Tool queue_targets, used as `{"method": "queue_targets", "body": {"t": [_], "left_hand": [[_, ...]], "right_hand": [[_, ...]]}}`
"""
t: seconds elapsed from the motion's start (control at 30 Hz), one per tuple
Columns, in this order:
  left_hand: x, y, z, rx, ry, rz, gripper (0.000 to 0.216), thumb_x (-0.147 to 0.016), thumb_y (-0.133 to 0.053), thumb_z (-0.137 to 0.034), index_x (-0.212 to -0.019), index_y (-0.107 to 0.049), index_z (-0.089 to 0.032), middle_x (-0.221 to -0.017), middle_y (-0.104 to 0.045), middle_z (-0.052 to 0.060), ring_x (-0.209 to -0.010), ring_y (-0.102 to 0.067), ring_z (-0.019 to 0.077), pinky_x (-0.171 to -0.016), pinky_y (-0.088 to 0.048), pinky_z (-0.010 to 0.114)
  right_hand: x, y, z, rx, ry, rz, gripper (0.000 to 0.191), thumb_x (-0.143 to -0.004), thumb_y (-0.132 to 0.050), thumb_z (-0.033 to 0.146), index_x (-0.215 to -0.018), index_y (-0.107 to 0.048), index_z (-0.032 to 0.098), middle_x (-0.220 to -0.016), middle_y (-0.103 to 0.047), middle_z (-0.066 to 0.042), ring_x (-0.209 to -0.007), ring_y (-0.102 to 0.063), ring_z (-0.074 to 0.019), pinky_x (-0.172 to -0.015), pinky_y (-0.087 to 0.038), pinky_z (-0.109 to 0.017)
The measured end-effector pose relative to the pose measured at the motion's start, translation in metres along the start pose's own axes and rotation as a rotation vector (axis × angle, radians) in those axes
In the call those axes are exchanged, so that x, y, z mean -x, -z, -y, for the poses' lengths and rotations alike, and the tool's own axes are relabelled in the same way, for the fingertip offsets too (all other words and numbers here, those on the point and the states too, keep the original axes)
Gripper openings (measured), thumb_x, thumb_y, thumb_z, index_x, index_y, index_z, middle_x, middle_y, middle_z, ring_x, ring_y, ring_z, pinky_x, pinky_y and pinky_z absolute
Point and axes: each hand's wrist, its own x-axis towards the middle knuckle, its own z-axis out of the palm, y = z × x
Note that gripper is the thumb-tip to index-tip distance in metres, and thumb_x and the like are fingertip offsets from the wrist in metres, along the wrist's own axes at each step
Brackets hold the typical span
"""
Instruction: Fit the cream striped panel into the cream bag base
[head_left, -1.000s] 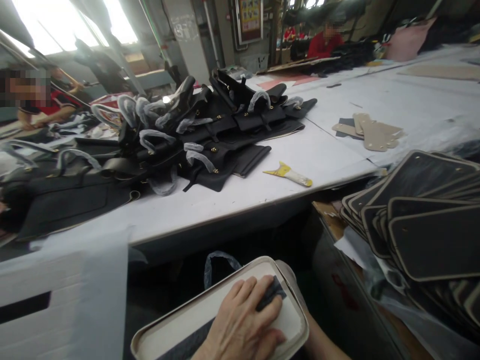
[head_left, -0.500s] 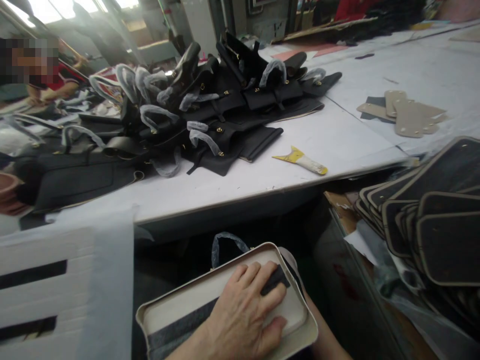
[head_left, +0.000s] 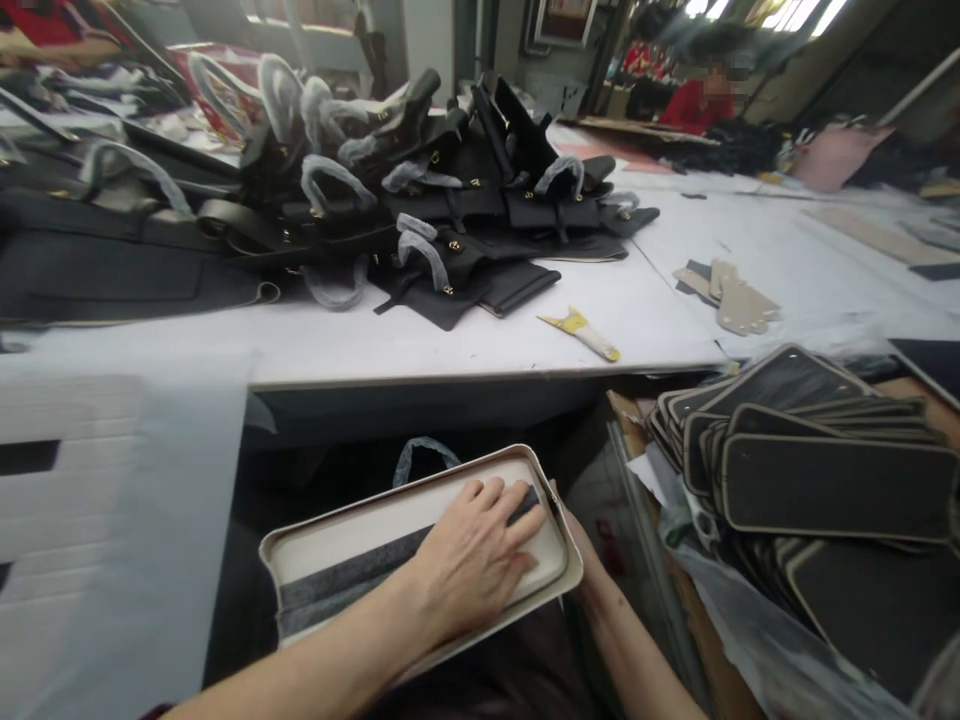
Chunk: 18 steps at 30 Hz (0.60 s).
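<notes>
Pressing a dark grey felt strip into a cream rounded-rectangular bag base panel.

The left hand is lying flat, fingers spread, on the strip's 3 o'clock end; the right hand is gripping the panel's edge from beneath, fingers hidden. The panel is sitting at 6 o'clock, below the white counter; the strip looks seated, judging by its flat lie.

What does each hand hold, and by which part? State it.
Left hand presses flat on the beige panel, over its grey strip. Right hand grips the panel's right end from beneath.
</notes>
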Motion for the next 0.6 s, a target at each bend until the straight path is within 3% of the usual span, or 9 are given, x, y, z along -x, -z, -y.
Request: {"method": "queue_targets", "body": {"t": [0.1,0.23,0.3,0.43,0.6], "left_hand": [[-0.002,-0.002,0.006,-0.046,-0.058,-0.042,0.024,-0.097,-0.048,-0.032,-0.116,-0.055,-0.018,-0.115,-0.059,0.008,-0.099,-0.052,0.0256,-0.084,-0.039,0.042],[-0.002,-0.003,0.011,-0.062,-0.077,-0.070,0.023,-0.095,-0.053,-0.034,-0.113,-0.055,-0.019,-0.113,-0.058,0.006,-0.097,-0.053,0.0247,-0.081,-0.038,0.041],[-0.001,-0.004,0.013,-0.069,-0.082,-0.076,0.025,-0.095,-0.053,-0.036,-0.113,-0.054,-0.019,-0.114,-0.058,0.006,-0.098,-0.052,0.0249,-0.081,-0.038,0.042],[0.003,-0.011,0.016,-0.073,-0.078,-0.103,0.036,-0.096,-0.051,-0.043,-0.123,-0.051,-0.019,-0.128,-0.054,0.006,-0.104,-0.050,0.0257,-0.086,-0.037,0.043],[0.005,-0.022,0.018,-0.122,-0.100,-0.134,0.043,-0.100,-0.041,-0.046,-0.130,-0.048,-0.017,-0.139,-0.049,0.008,-0.113,-0.046,0.0266,-0.092,-0.036,0.044]], "right_hand": [[0.023,0.009,0.021,0.022,-0.005,-0.045,0.074,-0.093,-0.033,0.073,-0.126,-0.062,0.013,-0.115,-0.070,-0.014,-0.108,-0.066,-0.0293,-0.088,-0.055,-0.041],[0.048,0.006,0.056,0.522,0.115,-0.154,0.059,-0.088,-0.059,0.056,-0.132,-0.059,0.018,-0.128,-0.065,-0.013,-0.115,-0.063,-0.0303,-0.099,-0.051,-0.042],[0.052,-0.001,0.063,0.718,0.144,-0.173,0.052,-0.090,-0.055,0.046,-0.134,-0.058,0.020,-0.123,-0.067,-0.012,-0.113,-0.064,-0.0310,-0.098,-0.051,-0.044],[0.050,-0.008,0.054,0.767,0.195,-0.199,0.050,-0.096,-0.038,0.040,-0.137,-0.057,0.019,-0.126,-0.066,-0.011,-0.118,-0.062,-0.0290,-0.102,-0.049,-0.044],[0.049,-0.010,0.044,0.799,0.162,-0.218,0.055,-0.097,-0.035,0.042,-0.141,-0.053,0.013,-0.131,-0.062,-0.015,-0.120,-0.061,-0.0294,-0.104,-0.047,-0.043]]}}
